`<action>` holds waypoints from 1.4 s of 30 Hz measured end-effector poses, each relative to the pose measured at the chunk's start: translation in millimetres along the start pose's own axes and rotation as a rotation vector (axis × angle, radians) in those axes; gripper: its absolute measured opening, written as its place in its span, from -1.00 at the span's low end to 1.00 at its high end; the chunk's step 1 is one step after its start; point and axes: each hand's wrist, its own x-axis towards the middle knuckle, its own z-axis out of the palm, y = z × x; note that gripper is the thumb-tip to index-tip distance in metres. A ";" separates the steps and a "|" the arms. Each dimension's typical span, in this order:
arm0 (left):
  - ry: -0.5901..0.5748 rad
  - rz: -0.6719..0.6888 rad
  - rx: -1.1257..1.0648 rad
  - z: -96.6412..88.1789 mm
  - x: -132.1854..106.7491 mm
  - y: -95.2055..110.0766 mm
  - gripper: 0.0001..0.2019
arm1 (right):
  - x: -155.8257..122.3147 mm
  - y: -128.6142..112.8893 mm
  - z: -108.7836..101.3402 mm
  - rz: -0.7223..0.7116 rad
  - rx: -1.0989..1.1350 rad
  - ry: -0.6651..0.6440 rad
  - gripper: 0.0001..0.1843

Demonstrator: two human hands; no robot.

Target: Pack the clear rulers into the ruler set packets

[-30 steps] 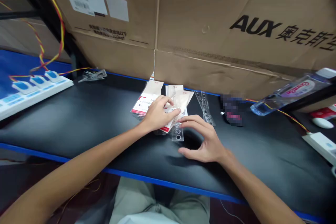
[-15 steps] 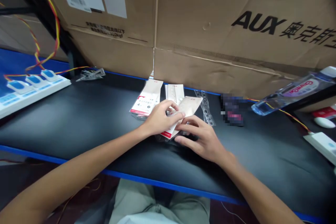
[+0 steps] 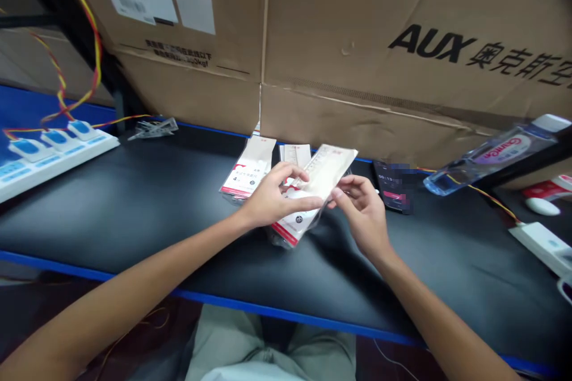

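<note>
My left hand [image 3: 279, 193] is closed on a flat ruler packet [image 3: 328, 175], thumb across its front. The packet has a beige card, a white and red lower part, and a clear ruler scale along its upper left side. At its right edge, my right hand [image 3: 361, 208] pinches it between thumb and curled fingers. It is tilted up to the right. Behind it, partly covered, lies another ruler packet [image 3: 296, 153]. Further left rests a similar packet [image 3: 248, 169] in clear wrap, marked with a 4.
A cardboard box [image 3: 335, 107] walls the back of the black table [image 3: 134, 202]. A phone [image 3: 392, 187] and a water bottle [image 3: 496, 152] are at right. Clear plastic pieces [image 3: 154, 128] lie back left, near a power strip [image 3: 58, 158] with plugs and twisted wires.
The packet in my hands has risen and shifted right, showing more of its front. My right hand has moved up to its right edge. The loose clear ruler at right no longer shows.
</note>
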 end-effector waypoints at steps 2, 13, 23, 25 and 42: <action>-0.018 0.069 0.014 0.2 -1.1 1.7 -0.66 | 4.0 3.3 -1.4 0.100 0.102 -0.016 -0.60; -0.175 -0.108 -0.132 -2.0 1.4 0.9 -0.76 | 12.5 9.7 -9.1 0.246 0.206 0.140 -0.40; -0.148 -0.082 -0.072 -3.8 7.5 -16.3 -0.92 | 25.9 27.5 -27.8 -0.029 -0.427 -0.005 -0.65; -0.109 0.020 0.068 -9.4 10.7 -23.4 -0.95 | 31.5 27.7 -38.4 -0.163 -0.696 0.017 -0.69; 0.109 -0.257 1.044 -70.7 35.0 -44.4 -0.43 | 47.7 38.8 -65.1 -0.077 -0.940 0.071 -0.53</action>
